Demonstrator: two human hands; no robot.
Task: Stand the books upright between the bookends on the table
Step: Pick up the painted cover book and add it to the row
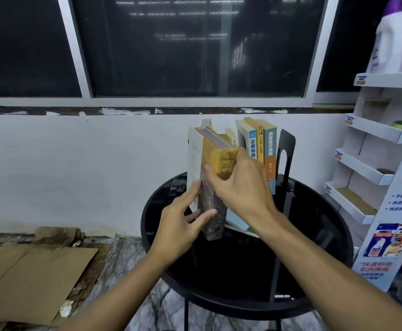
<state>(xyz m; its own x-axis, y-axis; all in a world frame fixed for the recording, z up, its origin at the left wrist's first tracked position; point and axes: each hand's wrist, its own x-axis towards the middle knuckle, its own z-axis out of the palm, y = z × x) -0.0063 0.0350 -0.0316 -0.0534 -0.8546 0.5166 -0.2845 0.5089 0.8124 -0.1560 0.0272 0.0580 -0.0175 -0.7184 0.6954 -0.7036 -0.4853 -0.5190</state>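
A thick yellow book (pixel 215 185) with a dark mottled lower cover stands tilted on the round black table (pixel 243 271). My right hand (pixel 238 185) grips its spine near the top. My left hand (pixel 183 225) holds its lower part, thumb on the front cover and fingers behind it. A white book (pixel 193 158) leans just behind it. Three upright books (pixel 259 144) stand against the black bookend (pixel 284 154) on the right. Another book (pixel 237 223) lies flat under my right wrist. No left bookend is visible.
A white cardboard display rack (pixel 374 149) with shelves stands close on the right of the table. Flattened cardboard (pixel 32 280) lies on the floor to the left. A white wall and a dark window (pixel 195 48) are behind the table.
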